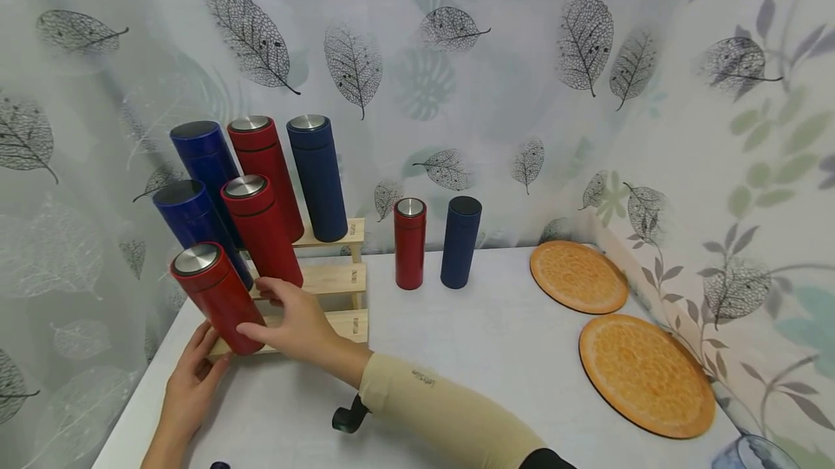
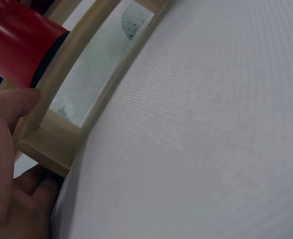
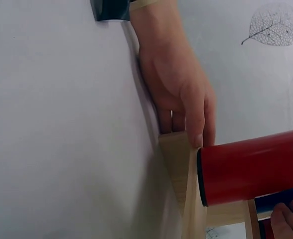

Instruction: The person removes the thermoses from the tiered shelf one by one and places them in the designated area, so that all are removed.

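A red thermos flask (image 1: 222, 302) with a steel lid stands on the lowest step of a three-tier wooden rack (image 1: 326, 280). My left hand (image 1: 189, 389) grips the left end of that step; in the left wrist view its thumb lies on top beside the flask's base. My right hand (image 1: 296, 320) is spread beside the flask's right side, thumb before it. In the right wrist view the right fingertips (image 3: 288, 219) appear apart from the flask. Behind stand two more red flasks (image 1: 264, 230) and several blue ones (image 1: 320, 179).
On the table right of the rack stand a small red flask (image 1: 409, 244) and a dark blue flask (image 1: 461, 243). Two round orange-brown mats (image 1: 646, 375) lie at the right. A leaf-print curtain (image 1: 417, 77) hangs behind. Part of a glass (image 1: 753, 454) shows bottom right.
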Demonstrator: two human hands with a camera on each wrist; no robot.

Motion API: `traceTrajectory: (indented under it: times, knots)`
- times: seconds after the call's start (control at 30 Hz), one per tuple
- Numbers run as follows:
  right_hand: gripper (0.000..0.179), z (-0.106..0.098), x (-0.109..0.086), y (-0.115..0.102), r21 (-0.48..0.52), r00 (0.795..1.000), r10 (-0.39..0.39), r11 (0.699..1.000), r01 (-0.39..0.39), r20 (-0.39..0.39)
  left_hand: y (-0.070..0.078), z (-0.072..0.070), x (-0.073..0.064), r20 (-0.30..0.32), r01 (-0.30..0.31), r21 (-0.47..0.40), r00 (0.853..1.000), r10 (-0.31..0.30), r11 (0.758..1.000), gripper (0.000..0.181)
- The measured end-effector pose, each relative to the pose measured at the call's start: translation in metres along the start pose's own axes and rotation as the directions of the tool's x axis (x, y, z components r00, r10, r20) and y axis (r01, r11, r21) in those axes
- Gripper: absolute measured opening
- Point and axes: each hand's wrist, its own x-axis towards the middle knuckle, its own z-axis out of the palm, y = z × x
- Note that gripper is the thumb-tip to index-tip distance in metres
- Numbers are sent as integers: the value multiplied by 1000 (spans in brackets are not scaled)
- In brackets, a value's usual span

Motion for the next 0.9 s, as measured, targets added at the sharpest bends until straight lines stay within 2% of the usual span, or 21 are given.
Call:
traceTrajectory:
  times: [0.23, 0.57, 0.9]
  knots:
    - [63, 13, 5, 0, 20, 999, 36, 999, -37, 36, 0, -2, -2, 15, 37, 23, 999, -37, 999, 65]
    - [66, 24, 11, 3, 38, 992, 120, 992, -121, 36, 1, -1, -3, 15, 55, 33, 998, -56, 998, 65]
    - [66, 28, 15, 4, 46, 993, 116, 992, -117, 26, 1, -1, -3, 13, 69, 40, 998, -69, 997, 65]
